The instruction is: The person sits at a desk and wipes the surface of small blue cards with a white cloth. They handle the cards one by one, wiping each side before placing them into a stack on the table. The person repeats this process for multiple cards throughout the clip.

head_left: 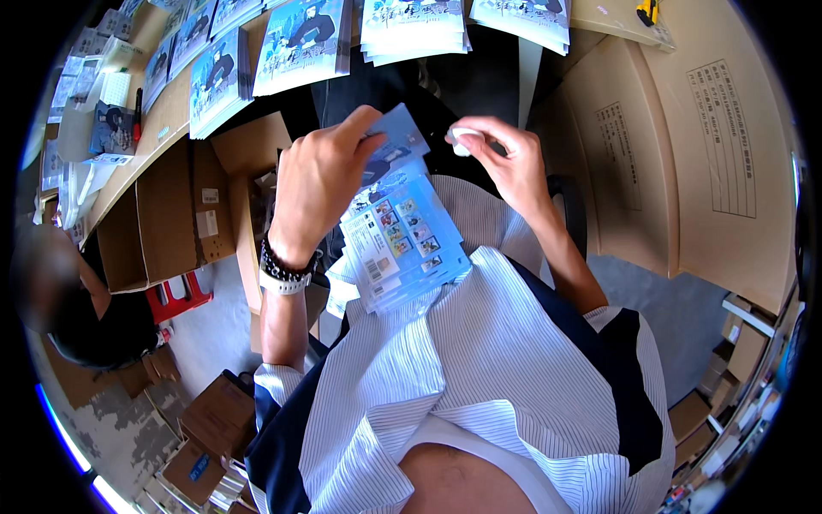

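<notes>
My left hand [318, 184], wearing a dark beaded bracelet and a white band, pinches a thin blue printed card [402, 135] by its upper part. Under that card, a loose pile of blue printed sheets or sleeves [424, 236] with small pictures and a barcode label rests on my lap against the striped shirt. To the right, my right hand [514, 167] is raised, thumb and fingers closed on a small white rounded object [463, 141]. What kind of object it is does not show clearly. A small gap separates it from the card.
Stacks of blue printed booklets [304, 43] line the table edge ahead. A yellow cutter [648, 12] lies at the far right. Large cardboard [711, 154] stands on my right. At left are an opened carton [175, 218], a red stool [181, 295] and another person [103, 330].
</notes>
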### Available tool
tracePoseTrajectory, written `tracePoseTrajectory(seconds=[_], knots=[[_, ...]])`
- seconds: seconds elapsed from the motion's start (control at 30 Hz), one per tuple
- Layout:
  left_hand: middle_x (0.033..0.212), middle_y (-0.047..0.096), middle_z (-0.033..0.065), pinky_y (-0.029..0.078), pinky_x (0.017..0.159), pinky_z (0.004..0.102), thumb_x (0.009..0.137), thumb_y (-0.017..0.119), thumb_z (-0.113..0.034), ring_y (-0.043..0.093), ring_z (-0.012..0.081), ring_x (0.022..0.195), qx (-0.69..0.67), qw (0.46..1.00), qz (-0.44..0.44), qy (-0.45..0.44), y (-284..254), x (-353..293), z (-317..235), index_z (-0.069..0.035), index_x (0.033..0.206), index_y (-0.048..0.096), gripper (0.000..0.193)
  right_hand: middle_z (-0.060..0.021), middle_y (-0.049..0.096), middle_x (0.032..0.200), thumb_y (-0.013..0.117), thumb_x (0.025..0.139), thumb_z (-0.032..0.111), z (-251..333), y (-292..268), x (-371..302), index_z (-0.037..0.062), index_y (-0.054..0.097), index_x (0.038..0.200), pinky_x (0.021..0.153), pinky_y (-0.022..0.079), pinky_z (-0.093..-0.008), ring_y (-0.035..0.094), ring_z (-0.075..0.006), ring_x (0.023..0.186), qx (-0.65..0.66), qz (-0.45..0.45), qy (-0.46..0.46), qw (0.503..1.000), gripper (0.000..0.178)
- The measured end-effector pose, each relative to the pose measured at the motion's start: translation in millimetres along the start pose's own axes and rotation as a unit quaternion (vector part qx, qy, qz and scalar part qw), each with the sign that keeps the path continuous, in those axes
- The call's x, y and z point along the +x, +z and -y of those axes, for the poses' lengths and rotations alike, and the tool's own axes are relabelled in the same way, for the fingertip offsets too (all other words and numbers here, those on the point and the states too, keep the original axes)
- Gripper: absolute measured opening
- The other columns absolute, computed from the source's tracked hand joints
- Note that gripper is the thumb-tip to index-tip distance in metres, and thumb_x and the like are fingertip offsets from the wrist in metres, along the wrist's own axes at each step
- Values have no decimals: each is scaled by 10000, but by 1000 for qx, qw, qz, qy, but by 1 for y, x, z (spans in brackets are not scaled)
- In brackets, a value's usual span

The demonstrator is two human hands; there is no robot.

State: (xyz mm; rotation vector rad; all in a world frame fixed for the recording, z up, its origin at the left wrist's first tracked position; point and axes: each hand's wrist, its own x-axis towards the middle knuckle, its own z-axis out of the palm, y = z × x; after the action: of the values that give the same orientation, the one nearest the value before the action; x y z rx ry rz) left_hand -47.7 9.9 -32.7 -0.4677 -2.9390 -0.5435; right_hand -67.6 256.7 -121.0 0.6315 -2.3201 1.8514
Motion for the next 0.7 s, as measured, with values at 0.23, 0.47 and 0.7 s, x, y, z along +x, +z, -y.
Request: tracePoseTrajectory(seconds=[0.23, 0.47, 0.7], knots=[[666, 659, 119, 477, 521, 352, 931, 695, -190, 638, 290, 551, -37, 998, 2, 46, -7, -2, -25, -110, 1034, 701, 131, -121, 756, 976, 702, 924, 50, 37, 16, 33, 8, 707, 1131, 774, 587, -263, 744, -184, 916, 89, -31, -73, 993, 212], [659, 673, 88, 482, 508, 330, 925, 698, -206, 664, 241, 546, -134, 991, -8, 6, -6, -3, -15, -115, 1018, 729, 133, -129, 757, 972, 701, 931, 98, 42, 9, 33, 13, 707, 1139, 773, 608, -286, 752, -202, 906, 63, 10, -60, 996, 225], [721, 705, 109, 497, 548, 276, 911, 705, -139, 685, 183, 577, -176, 983, -5, -41, 8, -12, -19, -44, 1010, 743, 142, -132, 759, 982, 701, 934, 138, 36, 7, 23, 4, 704, 1145, 767, 618, -304, 756, -222, 907, 21, 40, -48, 998, 250]])
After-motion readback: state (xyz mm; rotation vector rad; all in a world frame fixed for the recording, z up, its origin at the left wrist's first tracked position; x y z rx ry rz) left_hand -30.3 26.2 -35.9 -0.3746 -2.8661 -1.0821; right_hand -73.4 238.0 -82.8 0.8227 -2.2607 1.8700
